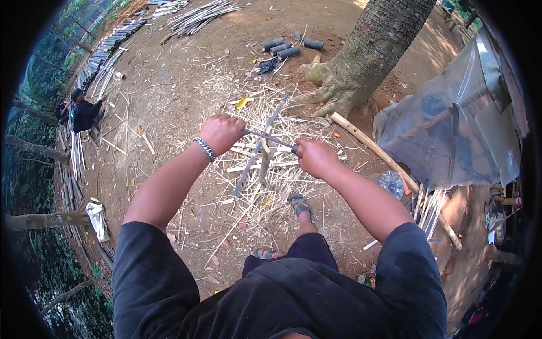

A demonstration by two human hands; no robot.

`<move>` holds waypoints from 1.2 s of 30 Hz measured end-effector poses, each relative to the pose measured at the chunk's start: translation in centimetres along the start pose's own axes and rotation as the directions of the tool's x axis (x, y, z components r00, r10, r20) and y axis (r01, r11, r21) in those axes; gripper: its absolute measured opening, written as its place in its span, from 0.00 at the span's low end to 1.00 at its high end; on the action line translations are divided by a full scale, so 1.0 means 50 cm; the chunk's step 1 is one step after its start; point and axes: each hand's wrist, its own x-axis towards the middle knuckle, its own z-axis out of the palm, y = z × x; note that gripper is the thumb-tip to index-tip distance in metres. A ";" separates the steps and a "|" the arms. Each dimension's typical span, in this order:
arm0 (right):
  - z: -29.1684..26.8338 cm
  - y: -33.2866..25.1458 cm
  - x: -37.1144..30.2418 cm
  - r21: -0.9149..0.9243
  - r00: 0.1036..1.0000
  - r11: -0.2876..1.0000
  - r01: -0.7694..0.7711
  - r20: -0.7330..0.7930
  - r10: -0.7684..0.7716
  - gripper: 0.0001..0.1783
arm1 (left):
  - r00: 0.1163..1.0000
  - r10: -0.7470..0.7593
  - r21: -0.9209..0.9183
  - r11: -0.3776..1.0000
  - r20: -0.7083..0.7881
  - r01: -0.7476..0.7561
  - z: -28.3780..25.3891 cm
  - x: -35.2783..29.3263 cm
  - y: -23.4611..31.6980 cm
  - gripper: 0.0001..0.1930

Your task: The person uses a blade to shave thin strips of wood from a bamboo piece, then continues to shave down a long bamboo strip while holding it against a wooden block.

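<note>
My left hand [223, 133], with a chain bracelet on its wrist, is closed round the left end of a long narrow blade [266, 137]. My right hand [317, 159] grips the other end, where a short dark handle shows. The blade spans the gap between my fists and crosses over a grey strip [248, 169] of bamboo or wood. Beneath that crossing stands a pale wooden post [264, 165], its top seemingly forked. Whether the blade touches the strip is hard to make out.
Pale shavings [293, 175] litter the ground round the post. A tree trunk [378, 51] rises ahead right, near dark tubes [289, 52]. On the right lie a bamboo pole [367, 144] and a plastic sheet [435, 135]. Another person [84, 113] sits far left beside stacked poles [107, 53].
</note>
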 end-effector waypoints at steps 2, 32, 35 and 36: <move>0.006 -0.007 -0.003 0.090 0.990 0.996 0.012 0.140 -0.025 0.09 | 0.973 -0.010 -0.041 0.999 0.230 0.019 -0.036 -0.010 0.002 0.17; 0.445 0.207 0.388 -0.037 0.942 0.997 0.062 0.332 -0.046 0.14 | 0.988 -0.120 -0.294 0.945 0.097 0.143 0.601 0.016 -0.021 0.11; 0.527 0.249 0.442 -0.101 0.979 0.993 0.056 0.201 -0.035 0.18 | 0.976 -0.215 -0.385 0.903 -0.023 0.190 0.758 0.021 0.001 0.11; 0.510 0.229 0.442 -0.145 0.981 0.987 0.071 0.191 -0.042 0.17 | 0.969 -0.228 -0.406 0.898 -0.099 0.170 0.764 0.017 0.009 0.11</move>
